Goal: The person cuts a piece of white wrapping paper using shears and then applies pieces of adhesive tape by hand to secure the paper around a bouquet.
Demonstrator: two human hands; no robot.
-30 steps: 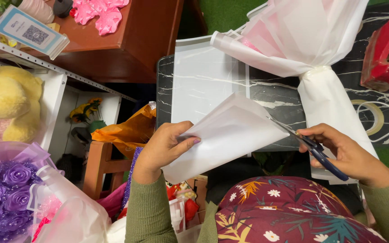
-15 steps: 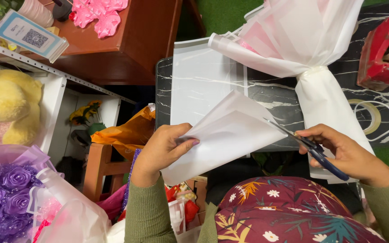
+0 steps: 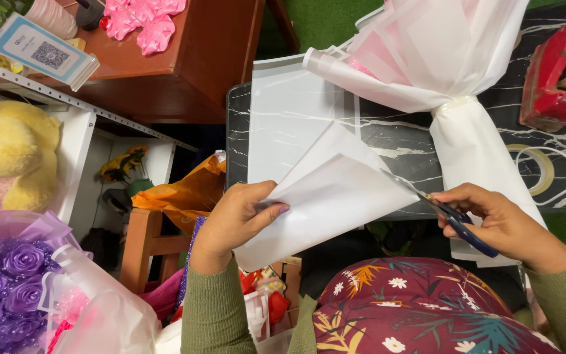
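Black marble tabletop behind: left hand pinches the folded white paper sheet by its left edge; right hand grips blue-handled scissors, blades meeting the sheet's right edge.

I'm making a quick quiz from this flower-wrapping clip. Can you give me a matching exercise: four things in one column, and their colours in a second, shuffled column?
Things:
1. scissors handles
2. tape dispenser
3. plush toy
4. fabric roses

Colours:
A. yellow
B. purple
C. dark blue
D. red

Pairs: 1-C, 2-D, 3-A, 4-B. The right hand holds the scissors against the folded white sheet, which the left hand grips.
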